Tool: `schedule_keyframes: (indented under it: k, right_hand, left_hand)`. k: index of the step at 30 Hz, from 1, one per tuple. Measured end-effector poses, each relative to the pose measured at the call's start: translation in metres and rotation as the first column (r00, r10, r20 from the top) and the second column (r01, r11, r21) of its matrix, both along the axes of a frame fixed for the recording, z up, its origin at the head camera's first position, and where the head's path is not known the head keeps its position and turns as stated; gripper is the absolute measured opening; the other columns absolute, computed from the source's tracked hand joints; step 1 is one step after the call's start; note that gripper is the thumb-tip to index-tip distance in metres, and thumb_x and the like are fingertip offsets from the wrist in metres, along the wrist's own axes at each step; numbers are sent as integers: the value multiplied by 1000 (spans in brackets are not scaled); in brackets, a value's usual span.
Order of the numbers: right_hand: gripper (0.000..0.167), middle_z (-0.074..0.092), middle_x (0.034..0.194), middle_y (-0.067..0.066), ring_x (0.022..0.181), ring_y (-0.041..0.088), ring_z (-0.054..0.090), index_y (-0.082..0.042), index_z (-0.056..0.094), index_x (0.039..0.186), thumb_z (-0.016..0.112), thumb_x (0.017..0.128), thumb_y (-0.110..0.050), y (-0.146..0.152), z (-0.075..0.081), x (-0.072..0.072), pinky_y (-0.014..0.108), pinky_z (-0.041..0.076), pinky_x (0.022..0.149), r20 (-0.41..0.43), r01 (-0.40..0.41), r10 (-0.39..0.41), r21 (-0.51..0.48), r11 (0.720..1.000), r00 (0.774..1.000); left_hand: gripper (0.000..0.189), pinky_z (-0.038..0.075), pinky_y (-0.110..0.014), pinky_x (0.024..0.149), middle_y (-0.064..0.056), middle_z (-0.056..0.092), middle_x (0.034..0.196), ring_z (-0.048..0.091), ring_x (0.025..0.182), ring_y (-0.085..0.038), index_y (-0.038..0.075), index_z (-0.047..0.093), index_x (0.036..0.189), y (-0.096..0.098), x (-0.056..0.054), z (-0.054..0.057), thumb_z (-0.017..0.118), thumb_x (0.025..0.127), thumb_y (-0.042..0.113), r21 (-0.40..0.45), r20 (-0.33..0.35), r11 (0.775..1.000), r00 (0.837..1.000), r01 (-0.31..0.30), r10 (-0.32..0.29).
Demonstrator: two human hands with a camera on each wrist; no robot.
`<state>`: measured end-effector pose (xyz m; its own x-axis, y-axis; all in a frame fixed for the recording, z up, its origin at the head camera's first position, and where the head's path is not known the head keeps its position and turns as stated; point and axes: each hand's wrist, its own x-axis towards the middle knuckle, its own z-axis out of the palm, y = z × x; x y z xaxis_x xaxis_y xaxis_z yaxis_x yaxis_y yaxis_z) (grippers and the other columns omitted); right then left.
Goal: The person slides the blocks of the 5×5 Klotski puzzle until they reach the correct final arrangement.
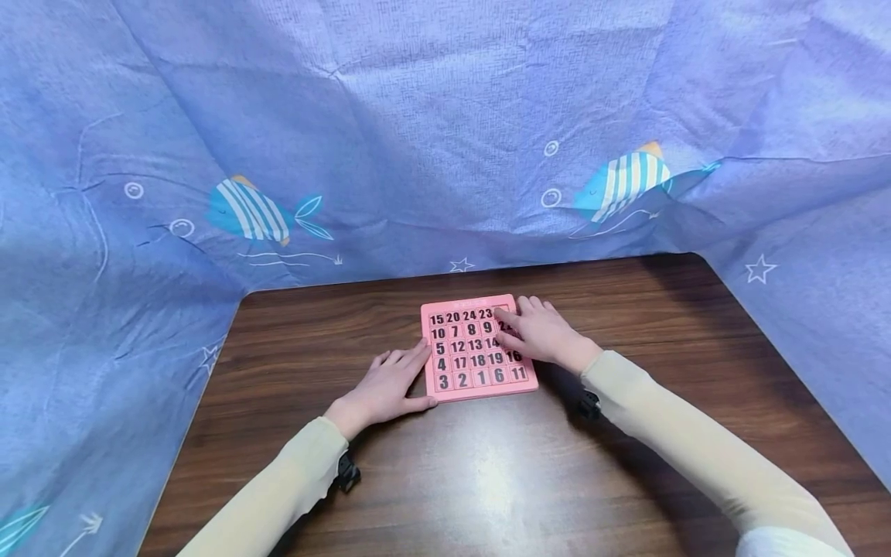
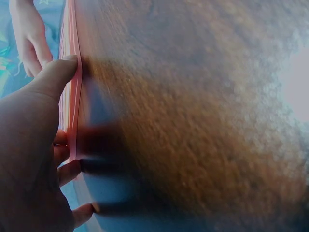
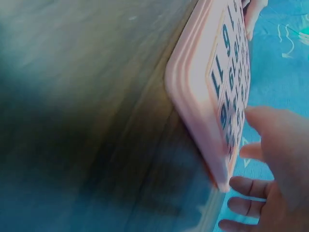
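Note:
A pink sliding number puzzle [image 1: 480, 393] lies flat on the wooden table, its square tiles printed with black numbers. In the head view my left hand [image 1: 385, 384] rests along its left side, thumb at the near left corner and fingers against the left edge. My right hand [image 1: 546, 333] reaches over the right side, thumb and index finger over the tiles near the upper right. Its other fingers extend past the right edge, as the right wrist view shows beside the puzzle [image 3: 193, 92]. The right hand hides some tiles in the right columns.
The dark wooden table [image 1: 313, 333] reflects a bright glare near its front. A blue cloth [image 1: 431, 116] with printed fish hangs behind and beside the table. A small black wrist device [image 1: 348, 472] sits under the left cuff, and another [image 1: 589, 404] under the right.

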<state>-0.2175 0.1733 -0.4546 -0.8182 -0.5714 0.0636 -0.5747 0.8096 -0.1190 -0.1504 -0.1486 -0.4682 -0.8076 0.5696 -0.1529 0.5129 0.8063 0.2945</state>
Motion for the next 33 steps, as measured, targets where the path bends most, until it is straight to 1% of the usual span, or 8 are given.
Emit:
schedule_keyframes:
  k: [3,5,9,14,20,23,27,33]
  right_hand:
    - [58,52,95,12,89,31,50,-12,62,146,67,99,-45,12,-1,10,47,44,79,-3,-43,43,-12,999,999]
    - [66,51,92,9,86,29,50,-12,59,149,70,96,-50,19,-2,17,46,44,76,5,-73,73,-13,997,997]
    - [86,53,96,9,88,29,51,-12,48,157,73,90,-59,30,-1,27,48,45,78,29,-79,79,6,997,996]
    - [96,57,107,15,100,34,55,-13,41,161,73,87,-65,38,-3,25,54,46,87,49,-37,35,34,999,998]
    - [103,57,103,17,99,37,56,-10,39,162,70,86,-72,42,-5,17,55,47,86,63,17,-21,61,998,998]
    - [104,57,104,16,100,36,55,-11,39,162,70,85,-73,42,-4,17,55,46,87,68,20,-25,63,998,997]
    - [105,54,100,9,93,29,52,-13,41,161,74,82,-73,41,0,23,50,46,85,77,-40,36,59,997,996]
    - [101,46,92,2,84,22,44,-13,45,159,80,81,-65,39,1,27,40,41,77,2,-153,154,64,986,988]
  left_hand:
    - [94,24,-62,121,-8,21,173,36,150,-31,11,25,167,0,0,-1,62,97,62,-4,-1,1000,1000,3,-3]
    - [94,24,-62,120,-8,21,173,36,150,-32,10,26,166,-1,0,-1,63,97,62,-6,-3,1000,1000,2,-2]
    - [94,24,-62,121,-9,22,173,36,150,-32,10,27,166,-2,-1,0,63,97,62,-9,-2,1000,1000,-1,1]
    - [94,24,-62,121,-9,22,173,35,150,-33,9,26,166,-2,-2,-1,62,98,61,-5,1,1000,1000,10,-10]
    - [94,23,-62,121,-8,21,173,35,151,-32,10,25,167,-1,-2,-2,62,98,62,-2,5,1000,1000,12,-12]
    - [94,23,-62,121,-9,21,173,35,150,-32,10,25,167,-1,-2,-3,62,98,62,-3,6,1000,1000,15,-15]
    - [94,24,-62,121,-9,21,173,36,150,-32,10,25,167,-1,-3,-4,62,97,62,-2,7,1000,1000,12,-12]
    - [94,22,-62,121,-8,19,173,35,150,-31,11,24,167,-2,-5,-6,61,98,63,-8,17,1000,1000,4,-4]
